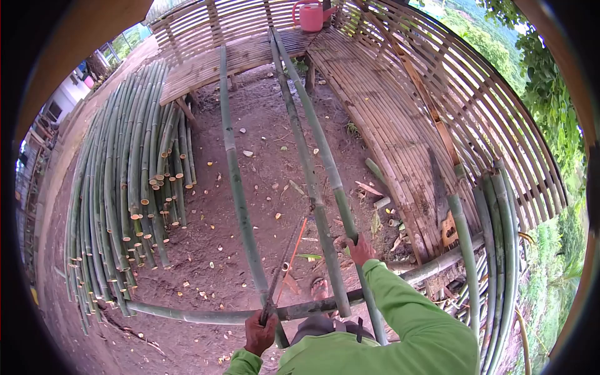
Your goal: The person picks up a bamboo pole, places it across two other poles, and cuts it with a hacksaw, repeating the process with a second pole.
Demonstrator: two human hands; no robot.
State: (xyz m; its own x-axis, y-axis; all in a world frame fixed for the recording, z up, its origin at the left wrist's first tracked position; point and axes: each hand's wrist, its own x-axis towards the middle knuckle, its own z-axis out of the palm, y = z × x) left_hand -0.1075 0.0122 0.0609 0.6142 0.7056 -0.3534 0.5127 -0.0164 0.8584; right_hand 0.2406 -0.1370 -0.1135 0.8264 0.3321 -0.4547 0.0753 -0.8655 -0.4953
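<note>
My left hand [259,332], low in the view, is closed around the near end of a long slim saw [279,279], which has a dark bar and an orange strip and points away from me. A green bamboo pole [240,200] passes close beside that hand. My right hand [361,251] is wrapped around another bamboo pole [337,194], whose far end rests on the bench at the back. Between my hands lies a third bamboo pole [320,231]. All three cross over a horizontal bamboo rail [212,315] in front of me.
A large stack of cut bamboo [119,169] lies at left. Slatted benches [394,137] with backrests run along the back and right. A wood-handled handsaw [449,231] lies on the right bench, a pink watering can [310,16] at the back. Upright bamboo poles [494,250] stand at right.
</note>
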